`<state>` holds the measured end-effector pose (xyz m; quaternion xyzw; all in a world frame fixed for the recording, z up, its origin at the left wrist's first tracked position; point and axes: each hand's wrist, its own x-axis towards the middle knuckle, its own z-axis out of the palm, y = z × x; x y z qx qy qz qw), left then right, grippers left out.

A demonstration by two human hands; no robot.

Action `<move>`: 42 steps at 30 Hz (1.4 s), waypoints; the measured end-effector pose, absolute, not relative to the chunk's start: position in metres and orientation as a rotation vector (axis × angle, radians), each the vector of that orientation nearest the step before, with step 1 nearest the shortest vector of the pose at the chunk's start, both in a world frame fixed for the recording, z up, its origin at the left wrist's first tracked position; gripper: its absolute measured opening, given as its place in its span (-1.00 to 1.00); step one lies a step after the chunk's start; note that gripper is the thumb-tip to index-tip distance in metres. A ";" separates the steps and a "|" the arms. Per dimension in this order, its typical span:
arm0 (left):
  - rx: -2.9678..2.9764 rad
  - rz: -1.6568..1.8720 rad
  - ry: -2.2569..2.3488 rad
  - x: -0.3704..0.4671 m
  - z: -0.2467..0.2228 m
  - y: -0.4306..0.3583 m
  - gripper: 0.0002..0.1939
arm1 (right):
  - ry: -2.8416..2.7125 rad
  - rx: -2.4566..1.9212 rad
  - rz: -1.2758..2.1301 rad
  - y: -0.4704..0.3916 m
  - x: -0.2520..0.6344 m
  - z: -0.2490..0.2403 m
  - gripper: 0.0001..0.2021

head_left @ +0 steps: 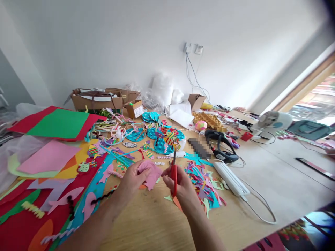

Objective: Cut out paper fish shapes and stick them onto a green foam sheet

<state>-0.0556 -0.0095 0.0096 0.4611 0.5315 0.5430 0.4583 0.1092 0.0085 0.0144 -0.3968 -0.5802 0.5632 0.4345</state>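
Observation:
My left hand (pixel 135 178) pinches a pink felt or foam cutout (pixel 152 175) above the wooden table. A pair of red-handled scissors (pixel 173 177) is in my right hand (pixel 180 190), blades pointing up and away from me. The fingertips of that hand are close to the right edge of the pink cutout; whether they touch it I cannot tell. Left of my hands lie pink fish shapes (pixel 89 206) with twisted pipe cleaners. To the right, a heap of colourful scraps (pixel 201 184) spreads over the table.
Blue decorated discs (pixel 163 144) and a white glue bottle (pixel 179 154) lie beyond my hands. Coloured sheets (pixel 58 122) are stacked at left. A white power strip (pixel 231 179), a black headset (pixel 222 146) and a fan (pixel 273 122) stand at right. Cardboard boxes (pixel 96 101) line the wall.

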 end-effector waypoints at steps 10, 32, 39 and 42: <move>1.085 1.433 1.091 -0.043 0.021 -0.009 -0.73 | -1.212 -0.886 1.394 0.021 0.093 0.029 -0.70; 1.399 1.265 1.277 -0.047 0.070 0.001 -0.75 | -1.372 -0.815 1.285 0.029 0.096 0.058 -0.69; 1.308 1.394 1.204 -0.052 0.065 0.009 -0.82 | -1.416 -0.863 1.181 0.019 0.098 0.061 -0.82; 1.195 1.433 1.131 -0.057 0.065 0.009 -0.84 | -1.581 -0.905 1.223 0.012 0.107 0.053 -0.89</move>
